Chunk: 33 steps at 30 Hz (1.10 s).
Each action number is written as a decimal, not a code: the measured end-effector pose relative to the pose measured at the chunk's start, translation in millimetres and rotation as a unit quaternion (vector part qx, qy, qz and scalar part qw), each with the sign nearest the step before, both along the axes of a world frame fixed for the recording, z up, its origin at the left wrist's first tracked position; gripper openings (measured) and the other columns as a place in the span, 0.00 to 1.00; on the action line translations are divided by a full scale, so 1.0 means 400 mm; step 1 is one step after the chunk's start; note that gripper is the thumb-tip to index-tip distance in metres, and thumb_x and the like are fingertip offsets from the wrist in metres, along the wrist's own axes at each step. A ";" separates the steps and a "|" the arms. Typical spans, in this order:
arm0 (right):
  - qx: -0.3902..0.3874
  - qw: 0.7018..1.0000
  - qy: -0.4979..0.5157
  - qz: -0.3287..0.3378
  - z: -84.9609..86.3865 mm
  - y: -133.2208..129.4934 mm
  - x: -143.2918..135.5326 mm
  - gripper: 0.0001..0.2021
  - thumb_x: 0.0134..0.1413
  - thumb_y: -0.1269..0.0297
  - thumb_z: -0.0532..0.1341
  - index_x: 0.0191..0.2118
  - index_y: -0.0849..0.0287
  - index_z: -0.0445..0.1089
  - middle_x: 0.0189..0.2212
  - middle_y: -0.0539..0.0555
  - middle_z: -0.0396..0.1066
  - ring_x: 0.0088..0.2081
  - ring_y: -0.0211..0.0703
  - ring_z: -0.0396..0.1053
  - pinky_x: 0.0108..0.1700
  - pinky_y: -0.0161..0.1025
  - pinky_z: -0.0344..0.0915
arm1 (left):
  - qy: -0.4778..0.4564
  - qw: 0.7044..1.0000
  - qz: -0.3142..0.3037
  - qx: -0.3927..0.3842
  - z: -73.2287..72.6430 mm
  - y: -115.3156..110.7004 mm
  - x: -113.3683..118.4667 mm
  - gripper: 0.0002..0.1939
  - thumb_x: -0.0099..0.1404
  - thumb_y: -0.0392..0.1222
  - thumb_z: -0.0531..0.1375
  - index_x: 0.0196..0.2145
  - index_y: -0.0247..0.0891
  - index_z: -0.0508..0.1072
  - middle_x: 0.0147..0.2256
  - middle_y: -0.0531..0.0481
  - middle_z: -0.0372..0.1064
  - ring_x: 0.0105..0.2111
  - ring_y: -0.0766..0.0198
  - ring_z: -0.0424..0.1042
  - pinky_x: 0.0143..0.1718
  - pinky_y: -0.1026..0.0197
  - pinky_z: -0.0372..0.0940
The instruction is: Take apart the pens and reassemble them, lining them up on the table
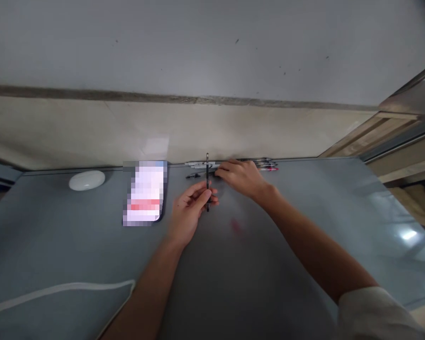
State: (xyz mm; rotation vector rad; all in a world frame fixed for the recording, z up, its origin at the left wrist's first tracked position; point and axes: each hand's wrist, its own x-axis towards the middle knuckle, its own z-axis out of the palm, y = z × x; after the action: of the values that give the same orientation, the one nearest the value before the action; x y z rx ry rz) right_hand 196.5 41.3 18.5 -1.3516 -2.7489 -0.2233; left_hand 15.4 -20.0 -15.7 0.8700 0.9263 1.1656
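Note:
My left hand is closed on a slim dark pen, pinched between thumb and fingers. The pen points away from me, with a light tip at its far end. Just to the right, my right hand reaches over a row of pens lying along the wall. Its fingers are bent together at a small black pen part on the table; what they grip, if anything, is mostly hidden. Pale, clear pen barrels lie behind that part, and red shows at the right end of the row.
A phone with a lit, blurred screen lies left of my hands. Farther left rests a white oval case. A white cable crosses the grey table at front left. The tiled wall borders the table's far edge.

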 end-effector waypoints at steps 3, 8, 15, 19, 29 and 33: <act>0.007 1.000 -0.006 -0.002 0.002 -0.002 -0.005 0.13 0.62 0.73 0.51 0.43 0.56 0.71 0.43 0.56 0.75 0.45 0.48 0.69 0.30 0.38 0.57 | 0.001 1.000 -0.003 0.003 -0.004 0.001 -0.001 0.13 0.60 0.43 0.65 0.43 0.40 0.76 0.37 0.49 0.75 0.33 0.64 0.73 0.39 0.58 0.70; 0.000 1.000 0.000 -0.004 0.005 -0.008 -0.011 0.13 0.62 0.72 0.51 0.46 0.57 0.69 0.44 0.58 0.74 0.45 0.49 0.69 0.31 0.38 0.58 | 0.006 1.000 -0.002 0.013 -0.008 0.002 -0.001 0.13 0.60 0.43 0.65 0.43 0.41 0.75 0.37 0.48 0.75 0.33 0.65 0.73 0.39 0.57 0.69; -0.006 1.000 0.001 -0.020 -0.004 -0.023 -0.012 0.13 0.62 0.71 0.51 0.46 0.58 0.71 0.45 0.58 0.73 0.43 0.47 0.70 0.33 0.37 0.59 | 0.002 1.000 0.002 0.024 -0.010 0.002 0.001 0.14 0.59 0.43 0.65 0.44 0.41 0.75 0.37 0.49 0.75 0.33 0.65 0.73 0.39 0.59 0.68; -0.022 0.999 0.006 -0.025 -0.002 -0.021 -0.017 0.13 0.61 0.71 0.52 0.44 0.58 0.72 0.45 0.58 0.73 0.43 0.47 0.71 0.33 0.37 0.59 | -0.019 0.999 0.005 0.025 -0.008 0.001 0.005 0.13 0.59 0.42 0.65 0.42 0.40 0.76 0.35 0.49 0.75 0.32 0.67 0.73 0.38 0.61 0.68; -0.051 0.997 0.049 -0.030 0.019 -0.020 -0.023 0.12 0.58 0.70 0.54 0.43 0.56 0.73 0.43 0.56 0.75 0.45 0.48 0.71 0.36 0.38 0.62 | -0.035 0.999 0.011 0.027 -0.006 0.001 0.006 0.13 0.58 0.41 0.66 0.41 0.39 0.76 0.35 0.50 0.75 0.31 0.68 0.73 0.37 0.62 0.67; -0.095 0.955 0.260 -0.105 0.000 -0.025 -0.004 0.11 0.53 0.66 0.60 0.42 0.51 0.74 0.40 0.50 0.77 0.40 0.43 0.73 0.41 0.39 0.65 | -0.024 0.999 0.000 0.029 -0.006 0.000 0.001 0.14 0.59 0.42 0.65 0.43 0.39 0.75 0.36 0.49 0.75 0.32 0.67 0.74 0.38 0.62 0.67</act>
State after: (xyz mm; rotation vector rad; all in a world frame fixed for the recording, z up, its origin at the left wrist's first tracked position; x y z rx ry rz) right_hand 194.9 31.2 18.5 -1.4846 -2.2337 0.3484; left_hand 15.6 -19.9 -18.2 0.8850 0.8572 1.2123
